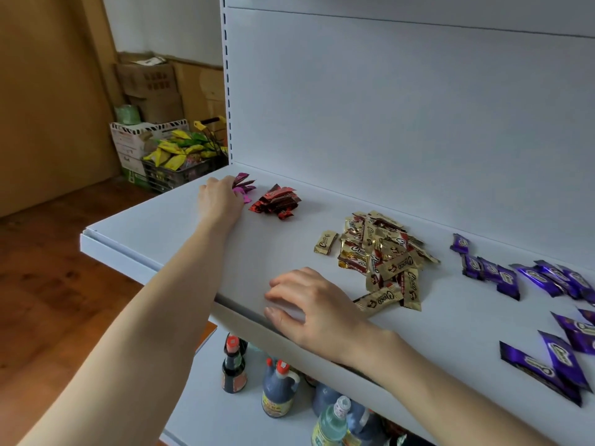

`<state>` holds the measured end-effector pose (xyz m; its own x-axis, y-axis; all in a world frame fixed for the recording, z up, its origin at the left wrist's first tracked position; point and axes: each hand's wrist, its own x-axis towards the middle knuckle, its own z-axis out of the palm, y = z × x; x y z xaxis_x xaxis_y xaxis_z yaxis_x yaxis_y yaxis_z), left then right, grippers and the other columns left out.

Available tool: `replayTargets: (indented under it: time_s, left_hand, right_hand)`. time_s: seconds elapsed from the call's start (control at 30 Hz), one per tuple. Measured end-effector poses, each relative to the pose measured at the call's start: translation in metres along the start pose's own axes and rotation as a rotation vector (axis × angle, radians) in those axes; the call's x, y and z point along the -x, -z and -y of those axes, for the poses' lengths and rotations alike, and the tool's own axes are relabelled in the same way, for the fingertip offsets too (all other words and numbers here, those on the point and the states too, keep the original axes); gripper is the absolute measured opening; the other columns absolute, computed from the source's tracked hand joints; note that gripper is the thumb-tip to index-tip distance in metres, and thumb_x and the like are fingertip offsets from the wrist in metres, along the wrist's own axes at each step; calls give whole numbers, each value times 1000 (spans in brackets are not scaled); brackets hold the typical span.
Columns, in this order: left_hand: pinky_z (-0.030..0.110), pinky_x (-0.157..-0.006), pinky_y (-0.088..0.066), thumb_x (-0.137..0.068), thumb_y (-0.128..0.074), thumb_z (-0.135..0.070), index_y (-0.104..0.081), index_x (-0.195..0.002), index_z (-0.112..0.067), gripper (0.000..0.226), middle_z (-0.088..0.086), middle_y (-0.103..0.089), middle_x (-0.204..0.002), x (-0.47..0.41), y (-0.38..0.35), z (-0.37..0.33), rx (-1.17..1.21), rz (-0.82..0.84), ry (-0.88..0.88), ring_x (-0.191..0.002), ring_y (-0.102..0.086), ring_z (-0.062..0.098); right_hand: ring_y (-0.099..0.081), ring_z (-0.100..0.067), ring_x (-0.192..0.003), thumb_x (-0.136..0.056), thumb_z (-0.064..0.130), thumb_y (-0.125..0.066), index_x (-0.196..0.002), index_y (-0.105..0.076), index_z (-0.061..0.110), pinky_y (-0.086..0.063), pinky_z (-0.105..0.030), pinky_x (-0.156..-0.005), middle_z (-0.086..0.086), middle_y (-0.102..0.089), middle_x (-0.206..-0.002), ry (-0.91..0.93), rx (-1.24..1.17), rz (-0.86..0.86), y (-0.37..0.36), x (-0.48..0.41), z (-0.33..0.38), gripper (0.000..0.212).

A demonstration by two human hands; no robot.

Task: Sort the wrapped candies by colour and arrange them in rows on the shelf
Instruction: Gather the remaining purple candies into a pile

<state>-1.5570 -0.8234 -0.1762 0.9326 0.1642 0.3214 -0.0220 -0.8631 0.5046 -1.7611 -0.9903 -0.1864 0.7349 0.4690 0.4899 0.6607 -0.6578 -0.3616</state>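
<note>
A white shelf (180, 226) carries wrapped candies in heaps by colour. At the far left lies a small heap of pink candies (245, 185), and my left hand (219, 201) rests on its left side with the fingers curled over some of them. Right beside it sits a heap of red candies (277, 201). A bigger heap of gold candies (383, 255) fills the middle. Purple candies (547, 304) lie spread out at the right. My right hand (309, 307) lies flat on the shelf's front edge, fingers apart, holding nothing.
Sauce and drink bottles (277, 391) stand on the lower shelf under the front edge. Left of the shelf unit, a basket of yellow snack bags (180, 152) and stacked cardboard boxes (148, 91) sit on the wooden floor. The shelf's white back panel (402, 107) rises behind the candies.
</note>
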Motion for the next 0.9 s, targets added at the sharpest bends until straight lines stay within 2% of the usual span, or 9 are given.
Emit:
replayTargets:
  time_s: [0.1,0.2,0.33,0.43,0.5,0.57,0.67,0.77,0.9]
  left_hand:
    - [42,-98,-33,-94,-50,-28,-55,-128,-12,38,22,-45,-129,-1,0,0,-42,-68,46,-121,-39,39]
    - [44,-96,-34,-96,-44,-32,-56,-122,-7,38,24,-47,-124,3,0,-4,-80,-63,91,-117,-41,41]
    - [44,-95,-35,-92,-51,-32,-51,-118,-3,39,23,-41,-126,11,10,-7,-135,-33,155,-117,-40,42]
    - [42,-93,-37,-90,-56,-38,-50,-126,-10,46,24,-41,-125,13,22,-5,-128,87,73,-116,-40,43]
    - [39,-92,-38,-89,-60,-33,-55,-127,-14,43,25,-46,-123,12,23,2,-121,147,-20,-115,-43,41]
    - [37,-87,-41,-87,-62,-24,-66,-116,-12,32,23,-54,-118,13,20,8,-84,136,-89,-109,-49,40]
    - [35,-84,-41,-88,-61,-21,-72,-103,-12,21,20,-61,-111,12,17,10,-40,84,-88,-105,-52,37]
    - [37,-85,-43,-90,-57,-21,-72,-100,-13,20,20,-60,-110,6,12,10,-45,59,-63,-104,-51,38]
    - [39,-88,-42,-91,-54,-19,-69,-106,-9,23,23,-55,-115,3,8,9,-65,32,-72,-107,-48,40]
  right_hand:
    - [-59,-23,-90,-82,35,-47,-88,-68,9,-49,-30,-73,-4,-66,-93,10,19,-27,-2,0,0,34]
    - [-60,-25,-88,-81,36,-47,-88,-68,8,-52,-29,-72,-5,-66,-93,-2,-8,-26,-2,-1,0,35]
    - [-59,-28,-89,-80,37,-45,-87,-68,7,-53,-32,-72,-7,-66,-93,-18,-29,-24,-1,-2,1,39]
    - [-59,-30,-89,-80,36,-44,-86,-67,6,-53,-36,-70,-9,-65,-92,-7,-13,-17,0,-2,3,39]
    - [-58,-29,-88,-81,36,-44,-85,-67,6,-53,-36,-70,-9,-65,-91,3,3,-15,0,-2,2,38]
    - [-58,-28,-87,-81,36,-42,-84,-66,6,-53,-34,-69,-8,-65,-90,12,12,-25,0,-2,3,39]
    - [-58,-28,-87,-80,37,-42,-84,-67,6,-53,-34,-68,-8,-65,-90,9,9,-31,-2,-2,3,40]
    - [-56,-29,-92,-79,40,-41,-85,-66,6,-51,-36,-71,-9,-64,-91,-34,-23,-19,-2,-3,1,42]
    - [-53,-28,-100,-81,31,-51,-91,-67,5,-49,-39,-79,-9,-63,-98,-71,-56,16,0,-3,2,32]
